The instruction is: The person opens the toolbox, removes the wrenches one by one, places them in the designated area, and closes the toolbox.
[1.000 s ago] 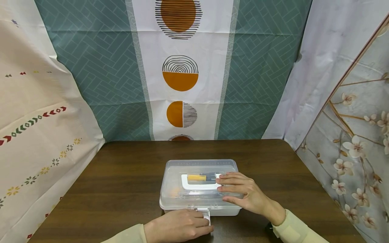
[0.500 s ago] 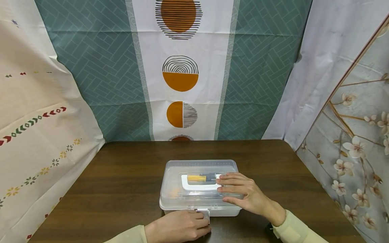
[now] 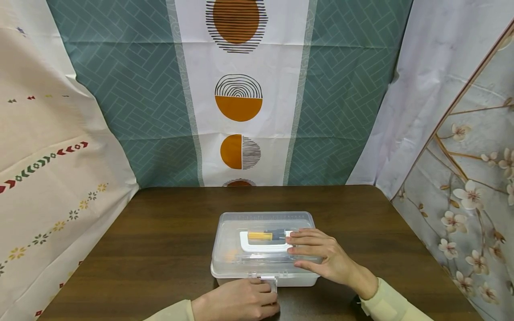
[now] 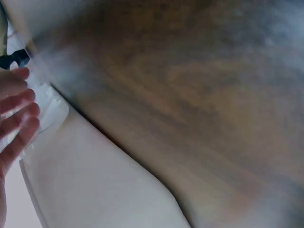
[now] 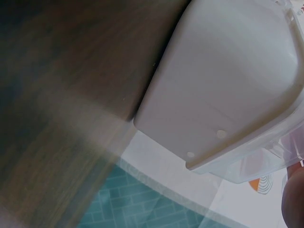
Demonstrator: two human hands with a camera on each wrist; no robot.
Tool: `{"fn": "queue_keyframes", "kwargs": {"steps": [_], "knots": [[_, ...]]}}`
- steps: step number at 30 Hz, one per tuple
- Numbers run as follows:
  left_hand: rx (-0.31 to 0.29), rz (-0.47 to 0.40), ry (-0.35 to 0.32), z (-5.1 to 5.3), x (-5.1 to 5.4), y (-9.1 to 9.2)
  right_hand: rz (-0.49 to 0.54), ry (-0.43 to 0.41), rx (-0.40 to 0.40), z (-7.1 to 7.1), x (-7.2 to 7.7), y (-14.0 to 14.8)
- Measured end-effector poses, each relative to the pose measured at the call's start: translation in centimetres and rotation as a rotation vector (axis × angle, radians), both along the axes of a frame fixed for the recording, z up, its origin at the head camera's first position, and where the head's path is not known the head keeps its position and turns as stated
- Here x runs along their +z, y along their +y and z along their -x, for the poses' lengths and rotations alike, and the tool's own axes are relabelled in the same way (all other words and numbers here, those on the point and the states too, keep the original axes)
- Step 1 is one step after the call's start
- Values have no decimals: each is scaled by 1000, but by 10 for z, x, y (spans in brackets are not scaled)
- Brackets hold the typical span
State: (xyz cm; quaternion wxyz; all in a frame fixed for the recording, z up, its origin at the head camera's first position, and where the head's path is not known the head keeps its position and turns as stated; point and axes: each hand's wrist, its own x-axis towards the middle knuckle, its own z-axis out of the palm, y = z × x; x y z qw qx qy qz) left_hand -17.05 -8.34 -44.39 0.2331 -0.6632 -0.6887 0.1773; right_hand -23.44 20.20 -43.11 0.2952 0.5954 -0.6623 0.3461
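Patterned cloth [image 3: 277, 89] backs the table [image 3: 168, 240]; right-hand fingers [image 3: 305, 240] partly hide a handle [image 3: 261, 248].

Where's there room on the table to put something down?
Bare table lies left of the see-through box, behind it up to the hanging cloth, and right of it past the right hand. It's crowded at the box's front, by the left hand and latch.

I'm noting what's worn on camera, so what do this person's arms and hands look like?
Plain, pale cream sleeves end near both wrists. The left hand and right hand are ungloved. A dark, unidentifiable item shows by the right cuff.
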Motion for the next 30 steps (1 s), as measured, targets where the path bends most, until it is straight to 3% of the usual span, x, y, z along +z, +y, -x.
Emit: {"fn": "queue_keyframes", "kwargs": {"steps": [4, 11, 14, 17, 22, 25, 30], "knots": [[-37, -47, -45, 0, 6, 1, 2, 3, 4, 0, 0, 0], [-96, -190, 7, 3, 22, -1, 7, 14, 13, 2, -1, 1], [-121, -266, -3, 7, 26, -4, 8, 14, 19, 2, -1, 0], [-137, -338, 35, 11, 29, -8, 6, 14, 23, 1, -2, -1], [-95, -411, 83, 19, 36, -23, -1, 17, 12, 2, -2, -1], [-60, -449, 27, 24, 39, -35, -2, 23, 4, 2, -2, -1], [-75, -531, -20, 34, 40, -48, 2, 34, -6, 3, -2, 0]]}}
